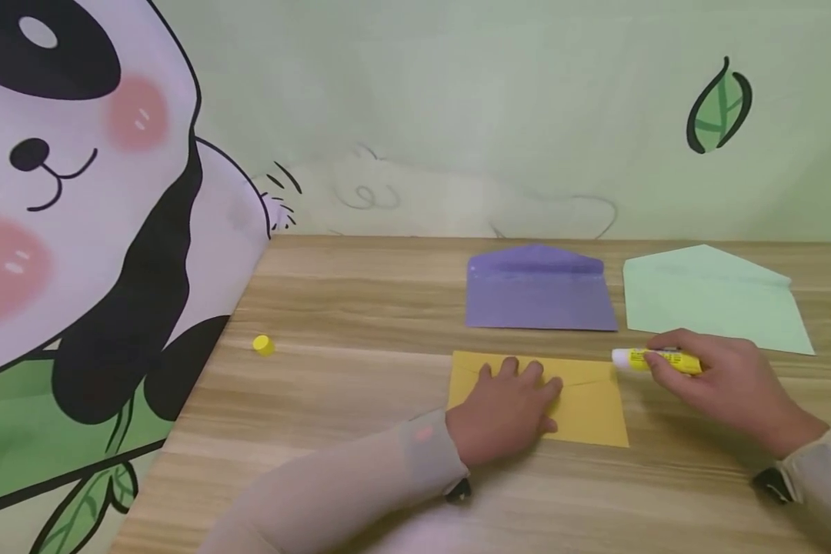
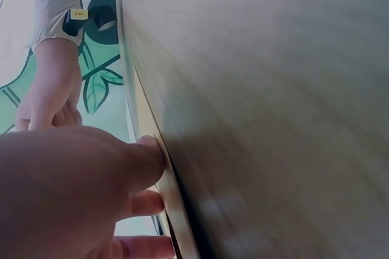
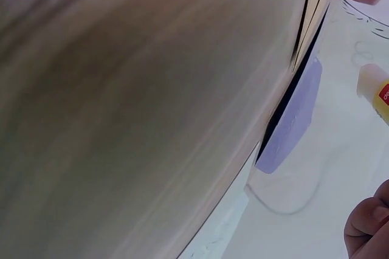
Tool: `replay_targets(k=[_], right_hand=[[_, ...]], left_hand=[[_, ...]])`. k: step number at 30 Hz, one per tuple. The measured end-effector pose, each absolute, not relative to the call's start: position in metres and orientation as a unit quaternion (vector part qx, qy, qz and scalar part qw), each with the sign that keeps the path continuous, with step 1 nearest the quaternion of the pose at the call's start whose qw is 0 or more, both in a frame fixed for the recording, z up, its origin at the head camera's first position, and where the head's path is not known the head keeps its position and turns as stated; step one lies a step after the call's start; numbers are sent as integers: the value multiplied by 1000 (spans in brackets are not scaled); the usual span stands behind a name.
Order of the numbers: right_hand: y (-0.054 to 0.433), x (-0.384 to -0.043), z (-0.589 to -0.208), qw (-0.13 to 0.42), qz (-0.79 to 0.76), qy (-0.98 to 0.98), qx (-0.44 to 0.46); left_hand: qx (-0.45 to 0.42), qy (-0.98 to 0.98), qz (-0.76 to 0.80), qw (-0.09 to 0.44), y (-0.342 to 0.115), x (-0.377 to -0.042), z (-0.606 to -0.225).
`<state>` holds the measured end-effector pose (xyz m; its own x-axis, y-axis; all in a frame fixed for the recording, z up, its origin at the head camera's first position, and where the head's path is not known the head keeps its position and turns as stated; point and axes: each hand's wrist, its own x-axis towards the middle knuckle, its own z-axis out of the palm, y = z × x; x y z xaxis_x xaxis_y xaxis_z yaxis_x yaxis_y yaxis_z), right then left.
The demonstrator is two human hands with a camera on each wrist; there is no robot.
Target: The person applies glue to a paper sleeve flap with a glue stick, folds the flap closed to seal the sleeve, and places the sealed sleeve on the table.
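A yellow envelope (image 1: 595,412) lies flat on the table, and a slanting edge or crease shows near its top. My left hand (image 1: 508,404) rests on it with fingers spread, hiding its middle; in the left wrist view the thumb (image 2: 146,165) touches the envelope's side. My right hand (image 1: 734,385) grips a glue stick (image 1: 679,360) with a yellow barrel, its white tip pointing left at the envelope's top right corner. That uncapped tip (image 3: 371,82) is held above the table in the right wrist view. Whether it touches the paper, I cannot tell.
Behind the yellow envelope lie a purple envelope (image 1: 540,300) and a pale green envelope (image 1: 713,304), both with flaps up. A small yellow cap (image 1: 264,345) sits on the left of the wooden table (image 1: 346,300). A panda-printed backdrop (image 1: 415,100) stands behind.
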<state>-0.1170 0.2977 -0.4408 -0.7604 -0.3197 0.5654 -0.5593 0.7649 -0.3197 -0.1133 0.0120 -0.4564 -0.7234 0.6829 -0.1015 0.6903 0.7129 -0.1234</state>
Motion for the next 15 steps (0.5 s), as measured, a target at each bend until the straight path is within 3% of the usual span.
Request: replay_targets(k=[15], right_hand=[[296,-116,-442,240,245,-908,241]], left_hand=[[354,931,-59,58,-26,-116,-460]])
